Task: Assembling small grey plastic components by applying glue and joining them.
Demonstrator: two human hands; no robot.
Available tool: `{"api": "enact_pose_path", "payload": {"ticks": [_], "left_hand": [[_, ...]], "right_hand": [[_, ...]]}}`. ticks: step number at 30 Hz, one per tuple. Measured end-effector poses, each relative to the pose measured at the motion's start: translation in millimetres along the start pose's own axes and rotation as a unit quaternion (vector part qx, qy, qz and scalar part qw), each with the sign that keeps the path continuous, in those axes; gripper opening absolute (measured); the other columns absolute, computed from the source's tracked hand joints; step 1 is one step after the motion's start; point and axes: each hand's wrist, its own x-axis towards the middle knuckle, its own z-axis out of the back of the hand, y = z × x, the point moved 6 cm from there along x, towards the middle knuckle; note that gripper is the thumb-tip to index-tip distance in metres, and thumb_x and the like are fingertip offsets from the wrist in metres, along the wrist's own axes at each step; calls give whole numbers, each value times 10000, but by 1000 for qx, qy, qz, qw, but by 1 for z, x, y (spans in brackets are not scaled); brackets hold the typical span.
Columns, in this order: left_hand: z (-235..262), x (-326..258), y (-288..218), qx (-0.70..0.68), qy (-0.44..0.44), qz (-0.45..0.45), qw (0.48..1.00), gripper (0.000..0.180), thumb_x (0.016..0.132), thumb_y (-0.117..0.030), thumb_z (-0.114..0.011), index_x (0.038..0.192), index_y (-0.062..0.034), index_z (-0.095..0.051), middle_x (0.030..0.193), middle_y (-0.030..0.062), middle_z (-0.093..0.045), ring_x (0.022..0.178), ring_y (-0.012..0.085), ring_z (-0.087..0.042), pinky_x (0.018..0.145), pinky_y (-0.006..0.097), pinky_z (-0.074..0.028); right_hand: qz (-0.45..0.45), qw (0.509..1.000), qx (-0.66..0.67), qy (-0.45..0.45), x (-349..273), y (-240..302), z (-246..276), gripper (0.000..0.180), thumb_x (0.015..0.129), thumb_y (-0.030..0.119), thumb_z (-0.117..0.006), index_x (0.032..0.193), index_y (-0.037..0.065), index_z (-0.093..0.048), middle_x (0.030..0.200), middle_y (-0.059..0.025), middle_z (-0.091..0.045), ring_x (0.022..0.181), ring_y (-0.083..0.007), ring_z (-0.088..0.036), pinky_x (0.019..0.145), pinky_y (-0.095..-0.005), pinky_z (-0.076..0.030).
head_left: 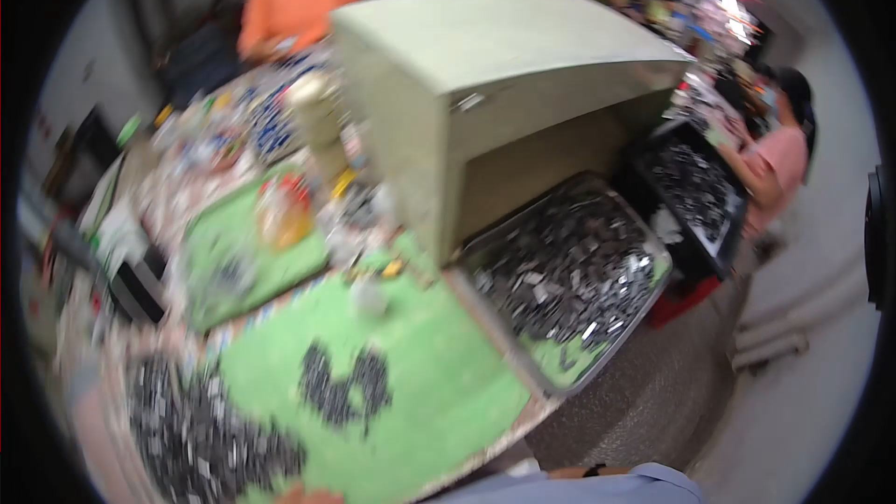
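At the lower edge, a small part of my left hand (310,495) shows, blurred and cut off by the frame. It is nearest to a large heap of small dark flat pieces (201,434) on the green mat (448,387). Whether its fingers hold anything is hidden. A smaller pile of dark pieces (343,387) lies mid-mat, in two lobes joined at the bottom. My right forearm, in a light blue sleeve (653,485) with a dark band at the wrist, runs along the bottom edge; the right hand's fingers cannot be made out.
A grey tray (537,387) of dark pieces sits partly under a pale box-like cover (401,131). Beyond it stands a black bin (723,252) of similar pieces. A green tray (210,252) holds an orange-and-red bag. People sit or stand across the table and at right.
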Motion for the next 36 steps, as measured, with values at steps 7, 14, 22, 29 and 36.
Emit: {"api": "enact_pose_path", "payload": {"ticks": [7, 14, 22, 29, 36], "left_hand": [[19, -18, -3, -9, -58, -9, 998, 551, 934, -487, -437, 1396, -188, -428, 1464, 33, -385, 1353, 213, -347, 1141, 429, -169], [20, -22, -2, -5, -77, -1, 997, 618, 927, -511, -443, 1433, -166, -362, 1515, 51, -285, 1399, 229, -254, 1147, 431, -136], [51, -22, -11, 18, -174, -18, 984, 619, 895, -431, -555, 1386, -94, -386, 1467, 133, -340, 1371, 280, -303, 1116, 460, -234], [59, -4, 22, 34, -278, 229, 932, 735, 844, -487, -588, 1388, -63, -335, 1479, 123, -295, 1395, 296, -221, 1121, 553, -125], [39, -2, 36, 59, -237, 280, 928, 799, 825, -596, -537, 1385, -66, -326, 1495, 103, -273, 1407, 286, -185, 1111, 591, -23]], "right_hand": [[94, 968, -193, 133, -110, 154, 22, 415, 891, 331, -532, 1133, 3, -612, 1078, -149, -668, 915, -229, -623, 829, -346, -479], [243, 959, -123, 72, -243, 310, 42, 358, 911, 235, -579, 1198, 22, -599, 1077, -91, -679, 984, -170, -635, 859, -300, -491], [633, 770, -25, -71, -338, 472, 46, 184, 799, 58, -604, 956, -9, -674, 960, -146, -690, 869, -239, -637, 825, -335, -484], [885, 446, -53, 123, -389, 533, -3, 105, 865, 92, -596, 764, 84, -624, 825, -66, -682, 861, -168, -630, 733, -336, -487], [816, 498, 147, 256, -388, 537, -8, 299, 937, 83, -472, 665, 63, -593, 805, -71, -674, 864, -176, -677, 787, -343, -512]]}}
